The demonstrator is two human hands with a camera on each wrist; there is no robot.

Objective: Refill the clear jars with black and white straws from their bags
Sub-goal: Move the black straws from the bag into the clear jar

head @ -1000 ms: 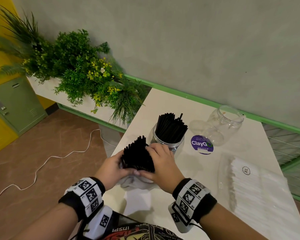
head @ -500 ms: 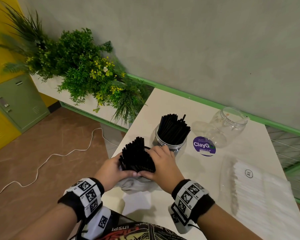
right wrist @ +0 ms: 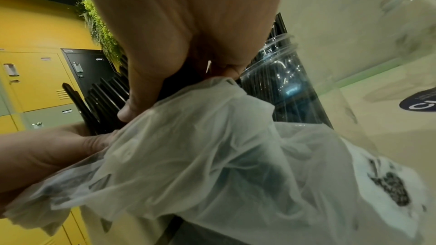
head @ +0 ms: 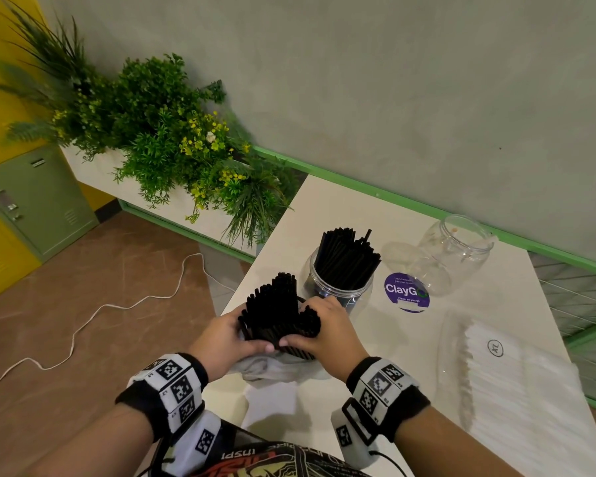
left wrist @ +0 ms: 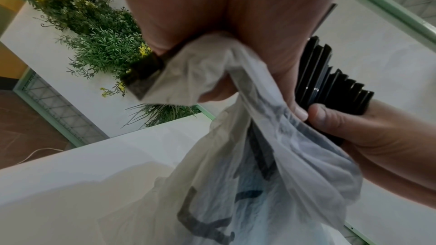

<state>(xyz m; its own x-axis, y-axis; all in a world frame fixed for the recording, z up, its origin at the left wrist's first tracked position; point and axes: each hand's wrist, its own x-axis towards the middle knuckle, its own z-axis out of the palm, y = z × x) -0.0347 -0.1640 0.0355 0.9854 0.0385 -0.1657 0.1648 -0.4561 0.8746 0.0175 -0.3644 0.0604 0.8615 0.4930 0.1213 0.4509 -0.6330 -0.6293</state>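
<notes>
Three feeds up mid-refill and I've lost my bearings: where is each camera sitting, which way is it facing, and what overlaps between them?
Head: worn on the head, facing forward and down at the white table; shows left hand and right hand gripping the black straw bundle.
Left wrist: under the left hand, looking along it at the plastic bag; right thumb visible.
Right wrist: under the right hand, facing the bag and the jar of black straws; left hand visible.
Shared: both wrist views show the bundle and bag.

Planter greenery (head: 159, 132), purple sticker (head: 406, 292), perhaps lockers (head: 38, 201)
</notes>
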